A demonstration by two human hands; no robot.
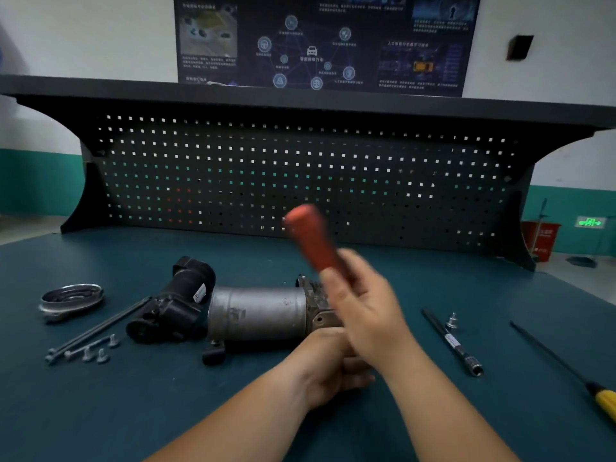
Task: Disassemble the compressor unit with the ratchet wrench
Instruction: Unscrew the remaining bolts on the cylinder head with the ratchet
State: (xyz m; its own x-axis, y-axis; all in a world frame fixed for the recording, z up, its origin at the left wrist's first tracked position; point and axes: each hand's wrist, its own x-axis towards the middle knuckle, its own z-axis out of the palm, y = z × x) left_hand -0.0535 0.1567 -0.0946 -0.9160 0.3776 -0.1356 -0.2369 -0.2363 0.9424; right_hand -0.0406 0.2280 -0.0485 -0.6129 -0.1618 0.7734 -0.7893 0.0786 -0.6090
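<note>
**Wrench at work on stripped compressor**

The compressor unit (pixel 256 311) lies on its side on the teal bench mat (pixel 166 411), its grey metal barrel running left from the grip to a black housing. A person's right hand (pixel 363 308) is wrapped round the red handle of the ratchet wrench (pixel 311 241), which slants up and away, blurred. Just beneath it, the left hand (pixel 330 371) curls at the unit's right end; whether it clasps anything is hidden. Well left of the grip lie long bolts (pixel 100 328), short bolts (pixel 96 354) and a round metal cover (pixel 71 300). To its right rest an extension bar (pixel 450 341), a small socket (pixel 451 320) and a yellow-handled screwdriver (pixel 605 401). A pegboard (pixel 300 175) stands behind.
</note>
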